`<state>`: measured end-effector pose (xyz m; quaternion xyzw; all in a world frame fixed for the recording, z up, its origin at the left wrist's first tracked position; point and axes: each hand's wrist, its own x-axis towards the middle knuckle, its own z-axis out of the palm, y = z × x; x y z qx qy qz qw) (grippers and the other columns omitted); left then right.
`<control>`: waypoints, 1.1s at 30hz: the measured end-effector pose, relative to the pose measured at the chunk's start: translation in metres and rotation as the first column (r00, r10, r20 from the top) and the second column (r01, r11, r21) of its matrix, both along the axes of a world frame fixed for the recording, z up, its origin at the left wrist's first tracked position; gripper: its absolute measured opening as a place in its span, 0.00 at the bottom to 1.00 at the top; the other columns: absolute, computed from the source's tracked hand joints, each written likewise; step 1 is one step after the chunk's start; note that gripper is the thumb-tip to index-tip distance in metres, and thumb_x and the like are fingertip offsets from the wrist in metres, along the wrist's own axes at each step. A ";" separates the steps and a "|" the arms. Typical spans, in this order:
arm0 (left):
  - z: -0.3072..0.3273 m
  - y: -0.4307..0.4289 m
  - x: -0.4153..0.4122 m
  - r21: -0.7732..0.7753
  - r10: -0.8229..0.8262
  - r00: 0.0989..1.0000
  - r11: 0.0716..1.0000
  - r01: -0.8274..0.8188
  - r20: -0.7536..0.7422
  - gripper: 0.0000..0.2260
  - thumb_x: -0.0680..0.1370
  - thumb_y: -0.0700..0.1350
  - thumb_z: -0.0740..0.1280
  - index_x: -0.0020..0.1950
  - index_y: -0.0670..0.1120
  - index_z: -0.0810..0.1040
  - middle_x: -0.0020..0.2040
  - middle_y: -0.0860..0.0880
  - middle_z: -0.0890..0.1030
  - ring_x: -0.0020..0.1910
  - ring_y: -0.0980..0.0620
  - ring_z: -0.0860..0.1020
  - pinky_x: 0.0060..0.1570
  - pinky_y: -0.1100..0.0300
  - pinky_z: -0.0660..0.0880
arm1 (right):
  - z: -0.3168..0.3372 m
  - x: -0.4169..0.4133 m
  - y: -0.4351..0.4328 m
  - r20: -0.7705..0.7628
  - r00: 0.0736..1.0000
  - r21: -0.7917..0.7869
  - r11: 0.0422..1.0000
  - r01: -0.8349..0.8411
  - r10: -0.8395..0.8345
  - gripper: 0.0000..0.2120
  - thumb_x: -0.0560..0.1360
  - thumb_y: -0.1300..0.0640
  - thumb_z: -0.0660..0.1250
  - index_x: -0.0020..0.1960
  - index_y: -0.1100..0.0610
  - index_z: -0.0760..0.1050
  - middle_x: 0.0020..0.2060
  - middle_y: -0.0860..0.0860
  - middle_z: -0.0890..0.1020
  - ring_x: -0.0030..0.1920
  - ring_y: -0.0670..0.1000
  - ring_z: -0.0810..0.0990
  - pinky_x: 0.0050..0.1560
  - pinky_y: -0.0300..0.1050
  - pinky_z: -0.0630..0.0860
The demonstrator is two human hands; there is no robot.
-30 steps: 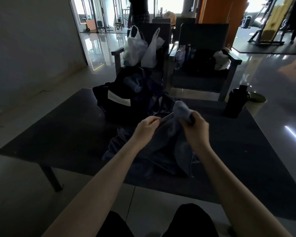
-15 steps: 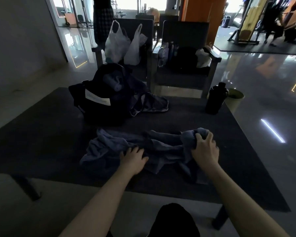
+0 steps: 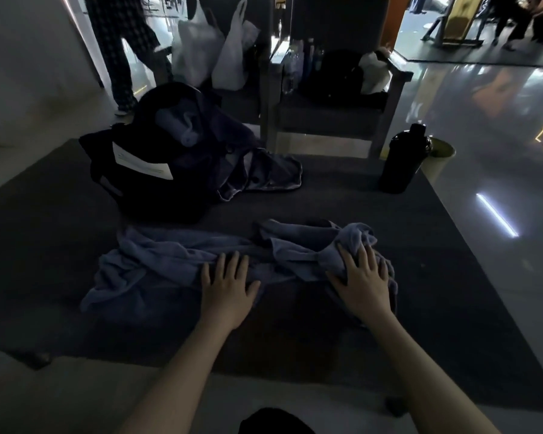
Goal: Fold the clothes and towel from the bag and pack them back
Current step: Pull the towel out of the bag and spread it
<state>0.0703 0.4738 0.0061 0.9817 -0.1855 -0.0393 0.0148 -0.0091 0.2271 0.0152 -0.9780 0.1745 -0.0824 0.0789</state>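
On dark matte counter (image 3: 452, 277), left grip (image 3: 228, 291) and right grip (image 3: 362, 283), both released, press crumpled blue-grey towel (image 3: 157, 264) flat, likely to spread it.

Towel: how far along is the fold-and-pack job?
Done: the towel is out of the bag and lies crumpled on the table. In hand: left hand and right hand lie flat on it, fingers straight, seemingly spreading it. Left: no fold made; a dark garment spills from the bag, a rolled cloth sits on top; nothing looks packed back.
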 end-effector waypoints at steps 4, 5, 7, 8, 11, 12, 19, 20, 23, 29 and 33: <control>-0.001 0.005 0.015 0.028 0.048 0.999 0.998 -0.048 0.002 0.28 0.81 0.60 0.45 0.79 0.50 0.47 0.79 0.50 0.45 0.77 0.48 0.44 0.73 0.44 0.41 | -0.008 0.003 -0.004 0.019 1.000 -0.023 1.000 -0.009 0.009 0.32 0.74 0.37 0.49 0.75 0.49 0.60 0.73 0.57 0.62 0.74 0.59 0.57 0.68 0.63 0.59; -0.003 0.004 0.014 0.020 0.048 0.999 0.999 -0.049 0.022 0.28 0.81 0.60 0.45 0.78 0.49 0.49 0.79 0.49 0.47 0.77 0.47 0.46 0.73 0.42 0.43 | -0.007 0.003 -0.004 0.014 1.000 -0.018 1.000 -0.012 0.012 0.31 0.75 0.37 0.50 0.74 0.49 0.60 0.73 0.57 0.63 0.74 0.59 0.58 0.68 0.62 0.60; -0.002 0.002 0.010 -0.003 0.055 0.997 0.998 -0.055 0.062 0.28 0.81 0.59 0.45 0.78 0.47 0.55 0.78 0.47 0.53 0.77 0.45 0.51 0.73 0.40 0.47 | -0.003 0.001 -0.002 -0.016 1.000 -0.002 1.000 -0.011 0.011 0.31 0.75 0.38 0.51 0.74 0.50 0.62 0.71 0.58 0.65 0.72 0.60 0.61 0.66 0.62 0.63; 0.001 0.001 0.008 -0.001 0.058 0.998 0.998 -0.058 0.035 0.28 0.81 0.59 0.45 0.78 0.47 0.55 0.78 0.47 0.53 0.77 0.45 0.51 0.73 0.40 0.47 | 0.000 -0.001 -0.001 -0.042 0.999 0.005 1.000 -0.013 0.013 0.31 0.75 0.38 0.52 0.74 0.51 0.62 0.70 0.58 0.67 0.71 0.61 0.64 0.64 0.63 0.65; 0.012 -0.003 0.007 0.050 0.087 0.992 0.995 -0.083 -0.086 0.27 0.82 0.58 0.46 0.79 0.49 0.48 0.79 0.49 0.47 0.77 0.46 0.45 0.73 0.40 0.44 | 0.009 -0.012 0.000 -0.108 0.994 0.032 0.999 -0.008 0.012 0.31 0.74 0.39 0.52 0.73 0.52 0.64 0.68 0.60 0.70 0.67 0.64 0.68 0.60 0.63 0.70; 0.019 -0.004 0.004 0.070 0.095 0.989 0.994 -0.087 -0.112 0.27 0.82 0.58 0.47 0.79 0.49 0.47 0.79 0.49 0.46 0.77 0.46 0.45 0.73 0.40 0.43 | 0.011 -0.018 0.001 -0.126 0.992 0.050 0.999 -0.008 0.014 0.31 0.74 0.40 0.52 0.73 0.52 0.64 0.67 0.60 0.71 0.66 0.65 0.70 0.59 0.63 0.71; 0.029 -0.034 -0.016 -0.087 0.124 0.989 0.988 -0.130 -0.079 0.21 0.83 0.53 0.50 0.74 0.47 0.63 0.76 0.50 0.61 0.76 0.50 0.54 0.72 0.42 0.48 | 0.010 -0.063 -0.008 -0.060 0.992 0.079 0.992 -0.102 0.107 0.30 0.76 0.40 0.57 0.75 0.49 0.58 0.73 0.55 0.63 0.71 0.61 0.62 0.68 0.60 0.63; 0.031 -0.043 -0.023 -0.158 0.125 0.990 0.979 -0.133 -0.058 0.20 0.82 0.53 0.50 0.70 0.47 0.69 0.73 0.50 0.67 0.73 0.50 0.59 0.72 0.44 0.51 | 0.009 -0.070 -0.012 -0.056 0.990 0.096 0.987 -0.126 0.132 0.30 0.76 0.41 0.58 0.76 0.49 0.57 0.74 0.54 0.61 0.73 0.60 0.59 0.70 0.59 0.60; 0.037 -0.069 -0.054 -0.299 0.185 0.971 0.927 -0.224 -0.154 0.22 0.81 0.57 0.51 0.57 0.45 0.79 0.61 0.46 0.78 0.62 0.46 0.72 0.63 0.48 0.65 | 0.011 -0.095 -0.024 -0.086 0.979 0.173 0.970 -0.170 0.187 0.31 0.77 0.43 0.59 0.76 0.46 0.52 0.76 0.51 0.55 0.75 0.56 0.52 0.73 0.55 0.53; 0.046 -0.101 -0.072 -0.272 0.324 0.907 0.878 -0.395 -0.270 0.31 0.77 0.62 0.61 0.72 0.44 0.65 0.72 0.45 0.67 0.71 0.43 0.63 0.67 0.45 0.62 | 0.026 -0.107 -0.051 -0.008 0.985 0.479 0.865 -0.149 0.175 0.28 0.74 0.34 0.52 0.63 0.50 0.76 0.67 0.49 0.73 0.70 0.53 0.66 0.69 0.54 0.61; 0.044 -0.114 -0.060 -0.299 0.339 0.895 0.856 -0.421 -0.290 0.40 0.75 0.57 0.66 0.77 0.42 0.49 0.74 0.42 0.62 0.72 0.42 0.64 0.67 0.47 0.64 | 0.029 -0.097 -0.055 0.258 0.961 0.403 0.915 -0.014 -0.099 0.18 0.76 0.48 0.64 0.36 0.60 0.78 0.38 0.51 0.78 0.42 0.55 0.77 0.49 0.55 0.74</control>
